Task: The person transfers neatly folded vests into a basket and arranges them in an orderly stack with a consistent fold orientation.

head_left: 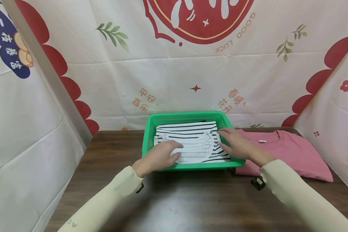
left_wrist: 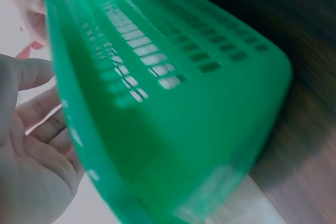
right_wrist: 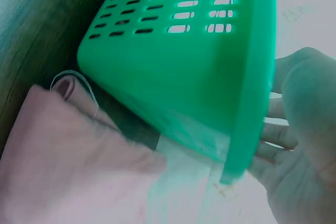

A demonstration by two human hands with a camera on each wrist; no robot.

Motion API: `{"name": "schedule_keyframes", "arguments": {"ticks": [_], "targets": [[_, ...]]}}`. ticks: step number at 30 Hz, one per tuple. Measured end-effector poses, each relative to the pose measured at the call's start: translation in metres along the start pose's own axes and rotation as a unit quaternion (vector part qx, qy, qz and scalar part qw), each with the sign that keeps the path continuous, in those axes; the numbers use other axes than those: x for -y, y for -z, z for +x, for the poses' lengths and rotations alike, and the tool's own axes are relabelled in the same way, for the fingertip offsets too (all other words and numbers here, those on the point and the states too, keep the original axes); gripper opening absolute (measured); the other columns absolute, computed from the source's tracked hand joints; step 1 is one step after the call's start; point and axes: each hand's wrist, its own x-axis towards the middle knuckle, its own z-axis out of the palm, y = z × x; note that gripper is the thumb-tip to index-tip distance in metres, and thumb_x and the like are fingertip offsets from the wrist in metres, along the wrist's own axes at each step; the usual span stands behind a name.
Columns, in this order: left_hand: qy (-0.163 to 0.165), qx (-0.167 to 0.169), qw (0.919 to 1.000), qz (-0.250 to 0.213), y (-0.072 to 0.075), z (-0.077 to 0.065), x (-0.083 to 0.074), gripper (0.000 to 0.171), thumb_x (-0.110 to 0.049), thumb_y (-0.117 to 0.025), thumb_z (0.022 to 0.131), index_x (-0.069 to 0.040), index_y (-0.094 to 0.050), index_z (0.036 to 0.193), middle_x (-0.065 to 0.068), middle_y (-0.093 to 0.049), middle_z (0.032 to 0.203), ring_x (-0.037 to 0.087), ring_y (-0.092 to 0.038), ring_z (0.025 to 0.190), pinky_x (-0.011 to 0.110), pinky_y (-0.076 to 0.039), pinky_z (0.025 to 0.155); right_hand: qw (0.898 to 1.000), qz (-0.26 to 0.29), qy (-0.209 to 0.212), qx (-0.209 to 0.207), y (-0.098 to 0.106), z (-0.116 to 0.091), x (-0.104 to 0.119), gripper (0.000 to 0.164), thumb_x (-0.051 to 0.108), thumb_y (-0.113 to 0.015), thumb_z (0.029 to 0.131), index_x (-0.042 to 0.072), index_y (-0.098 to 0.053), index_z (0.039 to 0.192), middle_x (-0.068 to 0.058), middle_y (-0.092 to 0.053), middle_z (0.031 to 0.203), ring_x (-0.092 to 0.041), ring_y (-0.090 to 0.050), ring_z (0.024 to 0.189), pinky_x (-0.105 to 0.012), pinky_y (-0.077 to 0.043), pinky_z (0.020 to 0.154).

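A green plastic basket (head_left: pixel 191 166) holds a folded white shirt with black stripes (head_left: pixel 188 127). Over its front part lies a thin white garment (head_left: pixel 195 148), through which stripes show faintly. My left hand (head_left: pixel 162 154) reaches over the front left rim, fingers loosely bent at the white garment; its fingertips go out of sight behind the basket wall in the left wrist view. At the right end, my right hand (head_left: pixel 235 143) hangs over the rim with fingers spread near the striped shirt. Neither hand visibly grips anything. Whether the fingertips touch cloth is hard to tell.
A pink T-shirt (head_left: pixel 295 151) lies on the wooden table (head_left: pixel 119 145) to the right of the basket, under and beyond my right forearm. Printed white cloth (head_left: pixel 174 80) hangs behind the table and along both sides.
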Motion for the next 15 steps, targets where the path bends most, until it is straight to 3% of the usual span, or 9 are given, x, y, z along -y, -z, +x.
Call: {"name": "schedule_keyframes", "arguments": {"ticks": [8, 15], "targets": [[-0.041, -0.045, 0.9962, -0.064, -0.003, 0.003, -0.023, 0.032, -0.020, -0.056, 0.101, -0.006, -0.062, 0.129, 0.006, -0.065, 0.129, 0.017, -0.060, 0.121, 0.034, -0.048, 0.102, 0.997, 0.014, 0.016, -0.072, 0.012, -0.018, -0.009, 0.046, 0.015, -0.064, 0.095, -0.006, -0.053, 0.135, -0.028, -0.050, 0.136, -0.044, -0.045, 0.128, -0.063, -0.041, 0.101], [-0.069, -0.079, 0.9815, -0.160, -0.004, 0.003, -0.046, 0.030, -0.015, -0.057, 0.100, -0.003, -0.063, 0.127, 0.008, -0.066, 0.127, 0.016, -0.062, 0.117, 0.029, -0.052, 0.096, 0.989, 0.023, 0.034, -0.145, 0.018, -0.031, -0.017, 0.041, 0.009, -0.068, 0.091, -0.006, -0.059, 0.128, -0.024, -0.058, 0.128, -0.041, -0.049, 0.122, -0.063, -0.044, 0.096]]}}
